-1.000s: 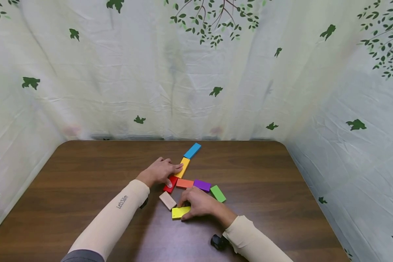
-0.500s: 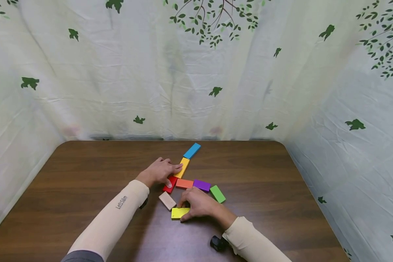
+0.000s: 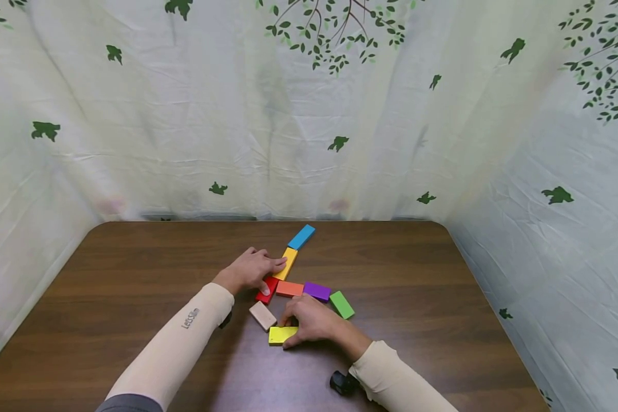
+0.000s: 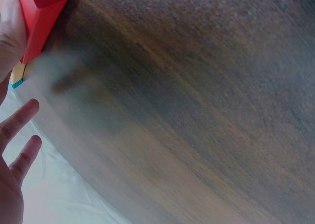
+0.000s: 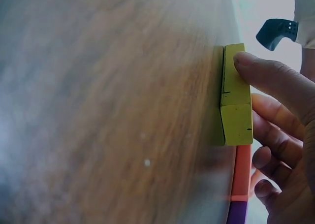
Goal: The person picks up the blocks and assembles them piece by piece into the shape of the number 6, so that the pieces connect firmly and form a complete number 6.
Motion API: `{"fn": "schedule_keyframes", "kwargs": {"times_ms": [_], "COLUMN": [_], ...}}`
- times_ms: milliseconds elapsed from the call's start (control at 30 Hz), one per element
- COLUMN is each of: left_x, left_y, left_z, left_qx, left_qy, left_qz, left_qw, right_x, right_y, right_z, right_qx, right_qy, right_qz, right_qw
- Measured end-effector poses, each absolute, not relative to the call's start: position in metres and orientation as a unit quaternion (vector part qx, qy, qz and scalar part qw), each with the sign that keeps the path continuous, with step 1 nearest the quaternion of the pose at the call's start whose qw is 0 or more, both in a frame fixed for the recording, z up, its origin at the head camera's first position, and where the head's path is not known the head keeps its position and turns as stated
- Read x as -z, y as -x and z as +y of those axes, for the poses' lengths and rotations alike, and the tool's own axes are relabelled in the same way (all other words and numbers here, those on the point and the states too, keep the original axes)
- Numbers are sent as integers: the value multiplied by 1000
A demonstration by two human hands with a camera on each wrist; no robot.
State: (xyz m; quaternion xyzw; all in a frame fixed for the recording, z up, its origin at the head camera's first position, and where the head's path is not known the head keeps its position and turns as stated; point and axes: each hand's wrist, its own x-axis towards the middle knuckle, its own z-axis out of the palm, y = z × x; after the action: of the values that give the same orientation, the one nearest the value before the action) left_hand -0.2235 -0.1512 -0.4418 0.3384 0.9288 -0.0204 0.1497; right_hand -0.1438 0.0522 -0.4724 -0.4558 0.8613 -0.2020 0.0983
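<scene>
My left hand (image 3: pixel 249 270) rests its thumb on a red block (image 3: pixel 262 297) and a fingertip on an amber block (image 3: pixel 290 256). In the left wrist view two of its other fingers (image 4: pixel 22 119) stretch out straight. Thumb and fingers of my right hand (image 3: pixel 314 321) pinch a bright yellow block (image 3: pixel 277 336), also large in the right wrist view. A beige block (image 3: pixel 262 316) lies between the red and yellow ones. From the red block, an orange block (image 3: pixel 290 289) and a purple block (image 3: pixel 317 292) run rightward. Part of the yellow block is hidden by my right hand.
A blue block (image 3: pixel 301 237) touches the far end of the amber one. Right of the purple block a green block (image 3: pixel 342 305) lies angled. Everything lies on a brown wooden table (image 3: pixel 417 343), with a leaf-patterned curtain (image 3: pixel 309 114) behind it.
</scene>
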Motion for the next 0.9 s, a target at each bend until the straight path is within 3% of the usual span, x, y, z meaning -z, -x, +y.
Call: {"fn": "schedule_keyframes", "kwargs": {"times_ms": [367,900], "left_x": [442,440], "left_y": [224,224], "left_z": [-153,-152], "left_qx": [22,25], "left_qy": [-335,-337], "left_qz": [929,928], "left_qw": [158,157], "right_x": [468,458], "right_y": [153,170], "right_z": [67,134], "right_qx": [247,262], "right_qy": [435,372], "right_qz": [859,886], "right_qw": [112,87]}}
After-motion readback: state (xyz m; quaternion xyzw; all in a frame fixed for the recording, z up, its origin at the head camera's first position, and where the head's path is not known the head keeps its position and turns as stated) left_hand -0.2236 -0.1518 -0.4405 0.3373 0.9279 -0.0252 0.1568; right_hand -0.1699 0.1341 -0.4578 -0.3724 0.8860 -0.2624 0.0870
